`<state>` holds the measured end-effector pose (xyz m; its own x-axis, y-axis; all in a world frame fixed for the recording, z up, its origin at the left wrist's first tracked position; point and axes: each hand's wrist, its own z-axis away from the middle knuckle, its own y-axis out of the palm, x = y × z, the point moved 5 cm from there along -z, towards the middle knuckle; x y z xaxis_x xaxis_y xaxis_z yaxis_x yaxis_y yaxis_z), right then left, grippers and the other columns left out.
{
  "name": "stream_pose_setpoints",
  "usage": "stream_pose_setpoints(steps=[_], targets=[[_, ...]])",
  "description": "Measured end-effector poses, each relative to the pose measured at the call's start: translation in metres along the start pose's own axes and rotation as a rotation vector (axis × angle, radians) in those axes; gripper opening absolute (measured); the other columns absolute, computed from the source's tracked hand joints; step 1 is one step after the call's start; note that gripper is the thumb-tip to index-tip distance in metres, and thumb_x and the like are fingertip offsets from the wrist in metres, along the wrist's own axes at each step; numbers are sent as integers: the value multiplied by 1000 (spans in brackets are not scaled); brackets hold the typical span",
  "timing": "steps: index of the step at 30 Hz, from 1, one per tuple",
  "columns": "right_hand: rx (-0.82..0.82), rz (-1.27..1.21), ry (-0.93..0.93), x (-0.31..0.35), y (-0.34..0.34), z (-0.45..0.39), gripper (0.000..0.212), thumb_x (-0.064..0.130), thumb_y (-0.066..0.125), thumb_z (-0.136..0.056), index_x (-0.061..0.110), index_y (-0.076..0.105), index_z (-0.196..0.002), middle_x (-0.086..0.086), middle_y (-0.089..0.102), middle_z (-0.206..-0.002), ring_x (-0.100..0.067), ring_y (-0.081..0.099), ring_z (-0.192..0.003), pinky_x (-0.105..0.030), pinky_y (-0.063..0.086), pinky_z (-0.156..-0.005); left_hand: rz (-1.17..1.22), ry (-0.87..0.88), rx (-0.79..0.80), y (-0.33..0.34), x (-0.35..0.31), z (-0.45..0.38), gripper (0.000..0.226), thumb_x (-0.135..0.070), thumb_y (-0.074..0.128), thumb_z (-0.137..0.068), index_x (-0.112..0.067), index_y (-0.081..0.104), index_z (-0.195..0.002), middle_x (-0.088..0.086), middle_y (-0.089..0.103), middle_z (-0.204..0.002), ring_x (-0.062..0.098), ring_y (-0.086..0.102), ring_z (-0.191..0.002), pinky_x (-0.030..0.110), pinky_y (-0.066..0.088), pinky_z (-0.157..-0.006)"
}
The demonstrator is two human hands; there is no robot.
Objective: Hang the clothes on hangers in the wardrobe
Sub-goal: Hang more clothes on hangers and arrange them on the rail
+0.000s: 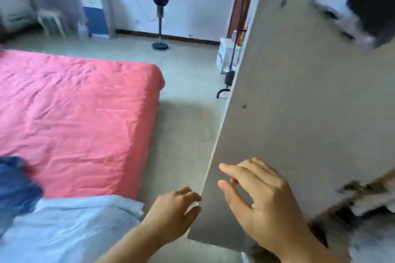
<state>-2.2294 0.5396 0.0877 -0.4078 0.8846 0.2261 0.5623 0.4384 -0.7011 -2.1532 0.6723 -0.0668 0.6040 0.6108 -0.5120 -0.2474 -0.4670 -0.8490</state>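
Observation:
The grey wardrobe door (299, 113) stands open edge-on in front of me. My left hand (175, 211) is at its lower edge, with fingers and thumb curled onto the edge. In front of the door's face hovers my right hand (263, 200), fingers loosely spread and holding nothing. A light blue garment (74, 230) lies on the near end of the bed, with a dark blue garment (15, 183) beside it at the left. No hanger shows. Past the door at the far right, the wardrobe's inside is blurred.
A bed with a pink sheet (74, 113) fills the left. A standing fan (160, 15) is by the far wall, a black stand (229, 77) and a white box (224, 55) near the door's far side. Bare floor (188, 124) runs between bed and door.

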Motion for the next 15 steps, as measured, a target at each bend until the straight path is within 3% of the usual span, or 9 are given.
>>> stream_pose_setpoints(steps=[2,6,9,15], targets=[[47,-110,-94,32,55,-19,26,28,56,-86,9,72,-93,0,61,-73,-19,57,-67,-31,48,-64,-19,-147,-34,-19,58,40,48,-56,31,-81,-33,64,-107,-14,64,-104,12,65,-91,22,50,-75],[141,-321,-247,108,157,-49,21,30,57,-83,19,64,-100,2,63,-76,-19,58,-70,-32,48,-65,14,-461,-159,-64,147,123,67,-64,19,-70,-36,61,-114,-18,59,-115,5,57,-106,18,42,-83],[244,-497,-344,174,231,-67,20,32,53,-88,21,61,-102,2,64,-83,-17,59,-76,-30,47,-69,-6,-659,-256,-100,205,182,67,-65,18,-70,-37,61,-112,-18,60,-111,2,59,-100,17,42,-80],[448,-637,-438,264,340,-78,25,30,55,-82,15,70,-94,5,62,-77,-14,57,-71,-25,43,-66,-32,-911,-405,-141,277,268,66,-64,20,-73,-32,64,-110,-14,62,-105,6,62,-93,25,48,-79]])
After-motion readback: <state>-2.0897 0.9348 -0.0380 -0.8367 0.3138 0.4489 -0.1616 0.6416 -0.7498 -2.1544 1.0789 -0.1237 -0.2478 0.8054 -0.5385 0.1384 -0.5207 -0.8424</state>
